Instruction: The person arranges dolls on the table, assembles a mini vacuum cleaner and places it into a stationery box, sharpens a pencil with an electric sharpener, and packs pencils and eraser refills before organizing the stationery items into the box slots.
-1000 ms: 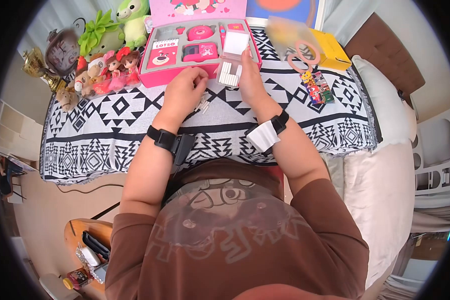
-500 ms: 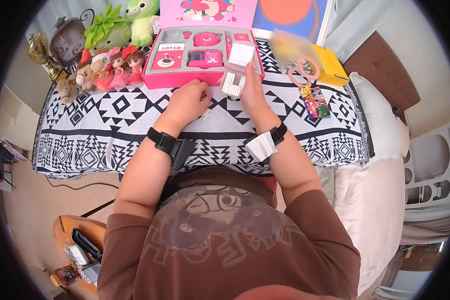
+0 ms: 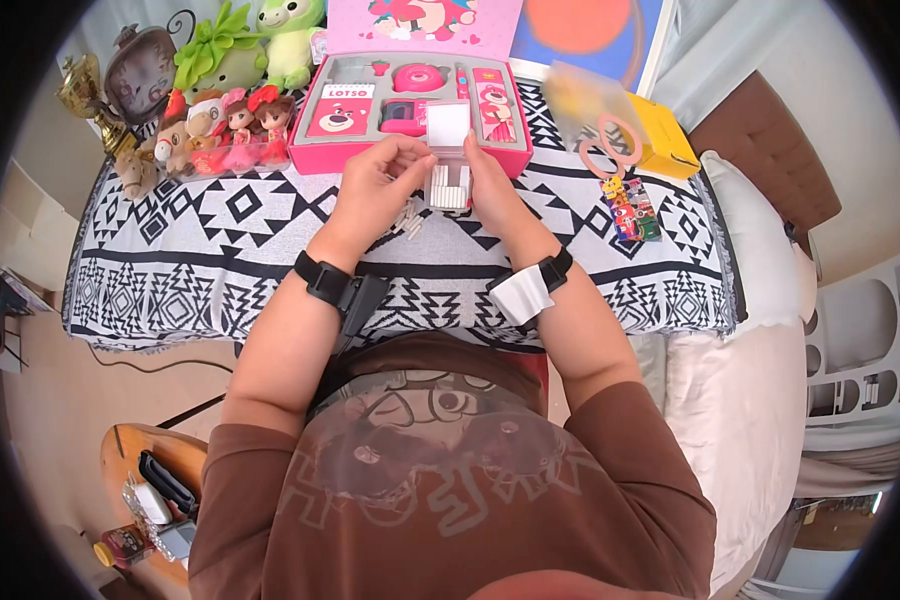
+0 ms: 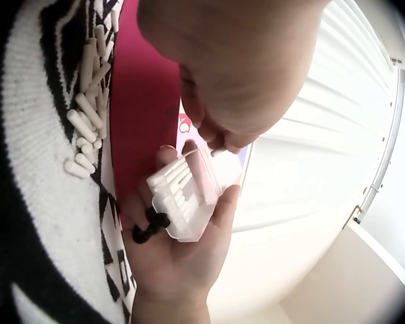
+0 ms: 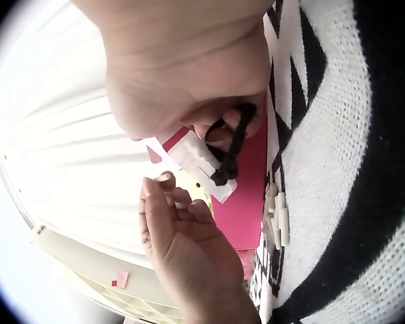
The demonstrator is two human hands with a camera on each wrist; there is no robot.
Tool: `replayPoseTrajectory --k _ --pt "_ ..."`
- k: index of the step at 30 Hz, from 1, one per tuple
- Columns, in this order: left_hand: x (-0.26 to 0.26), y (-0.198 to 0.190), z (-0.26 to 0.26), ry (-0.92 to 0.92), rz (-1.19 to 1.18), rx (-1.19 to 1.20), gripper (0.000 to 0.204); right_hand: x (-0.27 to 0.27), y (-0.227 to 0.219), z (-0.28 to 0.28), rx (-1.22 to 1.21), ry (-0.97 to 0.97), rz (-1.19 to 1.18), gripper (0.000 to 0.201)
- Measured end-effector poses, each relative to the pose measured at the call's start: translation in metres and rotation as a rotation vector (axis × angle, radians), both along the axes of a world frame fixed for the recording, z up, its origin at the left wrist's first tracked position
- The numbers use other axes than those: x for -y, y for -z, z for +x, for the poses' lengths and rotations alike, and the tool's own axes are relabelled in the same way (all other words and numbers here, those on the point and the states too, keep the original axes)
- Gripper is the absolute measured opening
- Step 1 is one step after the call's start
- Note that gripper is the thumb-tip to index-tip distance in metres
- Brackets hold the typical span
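My right hand [image 3: 495,190] grips a small clear flip-top box [image 3: 450,187], its lid raised and several short white sticks [image 4: 173,181] lined up inside. Above the box's open end, my left hand [image 3: 377,188] pinches one white stick [image 5: 163,177] between thumb and fingertips. In the left wrist view that stick is mostly covered by the fingers. A black braided cord [image 5: 236,145] hangs beside the box against my right hand. More loose white sticks [image 4: 88,115] lie in a pile on the patterned cloth [image 3: 240,212], below my left hand.
Behind the hands stands an open pink gift box [image 3: 315,158] with a notebook and small items. Dolls and plush toys [image 3: 240,130] sit to its left. On the right are pink rings [image 3: 620,140], a yellow box [image 3: 665,135] and a colourful card [image 3: 630,208].
My left hand has risen from near the loose sticks to the clear box, now with a stick in its fingertips. My right hand has brought the box slightly left, towards it.
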State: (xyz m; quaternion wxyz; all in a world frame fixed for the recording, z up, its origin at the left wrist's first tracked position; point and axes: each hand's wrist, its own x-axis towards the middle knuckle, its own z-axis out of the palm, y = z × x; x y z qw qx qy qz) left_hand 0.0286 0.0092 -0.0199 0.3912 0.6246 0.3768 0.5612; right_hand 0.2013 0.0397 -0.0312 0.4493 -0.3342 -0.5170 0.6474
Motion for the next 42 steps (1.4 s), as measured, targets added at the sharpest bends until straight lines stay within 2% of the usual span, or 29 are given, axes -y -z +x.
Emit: replayPoseTrajectory --k 9,25,30,42 --pt "0.0042 -0.0026 0.0015 0.008 0.067 -0.212 0.010 0.0016 -0.0007 0.0002 0.051 0.024 0.114 0.062" --pt "0.0067 -0.0050 0.0027 0.010 0.114 -0.299 0.008 0.0019 0.0008 0.0006 0.110 -0.019 0.139 0.058" --pt "0.0034 -0.0020 0.0017 -0.017 0.231 -0.339 0.009 -0.0004 0.0048 0.0005 0.093 -0.023 0.152 0.058" --pt "0.0029 0.0011 0.0034 -0.017 0.218 -0.392 0.016 0.0009 0.0017 0.0011 0.077 -0.045 0.165 0.057"
